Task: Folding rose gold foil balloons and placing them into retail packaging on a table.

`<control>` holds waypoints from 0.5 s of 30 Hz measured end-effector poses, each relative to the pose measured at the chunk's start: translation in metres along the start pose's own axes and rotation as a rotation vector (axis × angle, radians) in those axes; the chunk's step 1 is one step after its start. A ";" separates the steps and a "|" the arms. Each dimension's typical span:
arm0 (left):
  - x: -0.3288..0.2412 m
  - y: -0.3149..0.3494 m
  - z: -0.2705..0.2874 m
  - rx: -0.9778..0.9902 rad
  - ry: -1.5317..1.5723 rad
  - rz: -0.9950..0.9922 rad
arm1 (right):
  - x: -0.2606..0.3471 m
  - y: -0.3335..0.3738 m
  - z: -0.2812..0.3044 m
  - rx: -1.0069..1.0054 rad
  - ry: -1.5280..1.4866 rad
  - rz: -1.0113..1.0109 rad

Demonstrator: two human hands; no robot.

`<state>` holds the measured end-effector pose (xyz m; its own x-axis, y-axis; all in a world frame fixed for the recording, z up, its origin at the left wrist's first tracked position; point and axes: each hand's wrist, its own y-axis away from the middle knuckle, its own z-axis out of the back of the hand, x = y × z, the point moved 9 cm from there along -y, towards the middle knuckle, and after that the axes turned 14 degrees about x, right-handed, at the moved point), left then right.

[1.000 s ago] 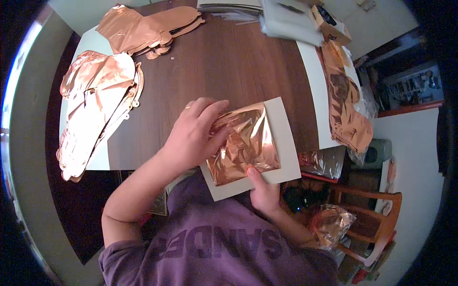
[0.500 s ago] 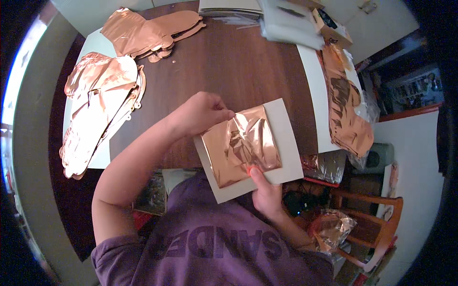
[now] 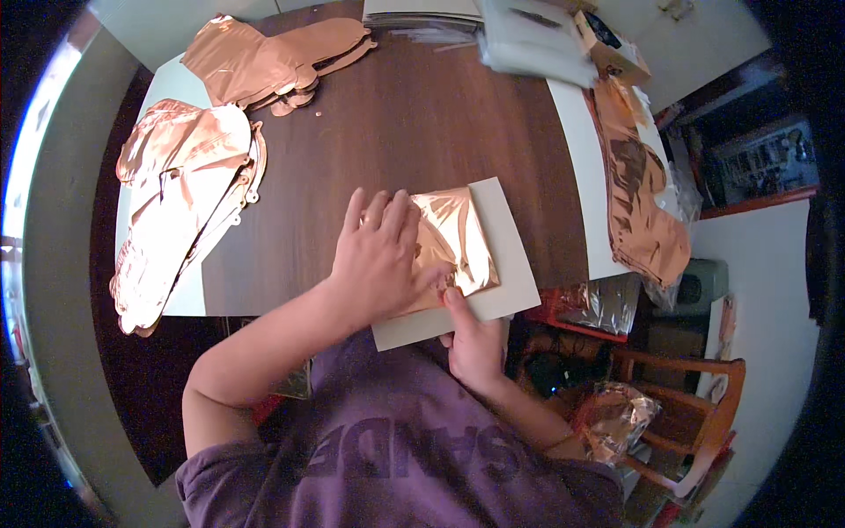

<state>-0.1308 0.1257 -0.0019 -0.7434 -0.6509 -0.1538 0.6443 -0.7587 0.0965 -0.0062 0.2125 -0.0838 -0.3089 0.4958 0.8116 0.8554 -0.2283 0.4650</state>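
Copper foil sheet point(image 3: 458, 242) is lying folded on a pale card point(image 3: 506, 264) near the front edge of the brown surface point(image 3: 405, 123). The left hand point(image 3: 380, 260) is pressing flat on the foil, fingers spread and gripping nothing. The right hand point(image 3: 473, 339) is reaching up from below, its thumb pinning the foil's lower edge against the card. More copper foil shapes point(image 3: 180, 211) are piling up well apart at the left, and others point(image 3: 642, 207) at the right.

folded copper foil point(image 3: 453, 242) on grey card point(image 3: 506, 264)
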 end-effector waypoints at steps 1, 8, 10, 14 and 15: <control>-0.003 0.006 -0.004 0.001 0.001 -0.004 | -0.001 -0.001 0.000 0.014 0.060 -0.033; 0.004 0.021 -0.028 -0.023 0.024 -0.014 | 0.080 0.008 0.055 0.059 0.807 0.009; 0.004 0.020 -0.026 -0.010 0.016 -0.002 | 0.135 0.023 0.054 -0.261 1.378 0.290; 0.004 0.022 -0.027 -0.021 0.052 -0.008 | 0.155 0.023 -0.064 0.155 1.640 0.799; 0.005 0.022 -0.030 -0.021 0.049 -0.015 | 0.127 0.009 -0.076 0.377 1.588 0.770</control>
<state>-0.1146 0.1067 -0.0297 -0.7436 -0.6370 -0.2033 0.6372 -0.7672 0.0734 -0.0692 0.2097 0.0499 0.2933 -0.8601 0.4174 0.9527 0.2994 -0.0525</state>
